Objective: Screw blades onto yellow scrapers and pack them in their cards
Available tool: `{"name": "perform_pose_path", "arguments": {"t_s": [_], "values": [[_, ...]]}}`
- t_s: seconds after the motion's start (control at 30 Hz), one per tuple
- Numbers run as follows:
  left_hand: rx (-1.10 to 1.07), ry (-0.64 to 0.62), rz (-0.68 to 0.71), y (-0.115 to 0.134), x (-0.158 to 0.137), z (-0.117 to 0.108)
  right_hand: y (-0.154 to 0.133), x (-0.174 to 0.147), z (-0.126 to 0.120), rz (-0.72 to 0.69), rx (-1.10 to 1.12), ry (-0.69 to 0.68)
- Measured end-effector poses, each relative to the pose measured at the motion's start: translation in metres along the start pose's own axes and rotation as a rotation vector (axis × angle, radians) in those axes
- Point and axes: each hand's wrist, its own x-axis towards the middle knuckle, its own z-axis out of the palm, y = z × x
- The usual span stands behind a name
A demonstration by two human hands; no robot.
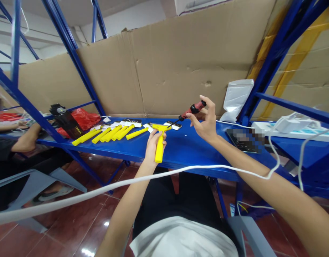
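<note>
My left hand (152,145) is wrapped round a yellow T-shaped tool (159,149), its handle pointing down toward me and its crosspiece at the top. In my right hand (207,123) is a red and black screwdriver (192,110), tilted, held between thumb and fingers. The dark shaft of the screwdriver slants down to the right end of the crosspiece; whether its tip sits on a screw is too small to tell. Left of my hands, several yellow-handled tools (107,135) lie side by side on the blue table (180,150), with black and white cards at their far ends.
A black bottle (65,121) and a red plastic bag (85,119) stand at the left. On the right are a phone (241,140), a white power strip (300,132) and a white pouch (237,98). A white cable (180,168) crosses before me. Another person's arm (27,139) shows far left.
</note>
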Motion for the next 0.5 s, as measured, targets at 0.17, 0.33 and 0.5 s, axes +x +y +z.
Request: {"name": "perform_pose_path", "arguments": {"t_s": [0.17,0.33,0.5], "values": [[0.004,-0.006,0.011,-0.0005,0.0006,0.0005,0.0002,-0.0005,0.0,0.009,-0.017,-0.005],[0.03,-0.02,0.012,-0.0005,0.0007,0.0009,0.002,0.0021,-0.0018,0.002,-0.019,-0.002],[0.076,-0.039,0.022,-0.0005,0.0005,0.0006,0.0008,0.006,-0.006,0.051,-0.028,-0.067]]}}
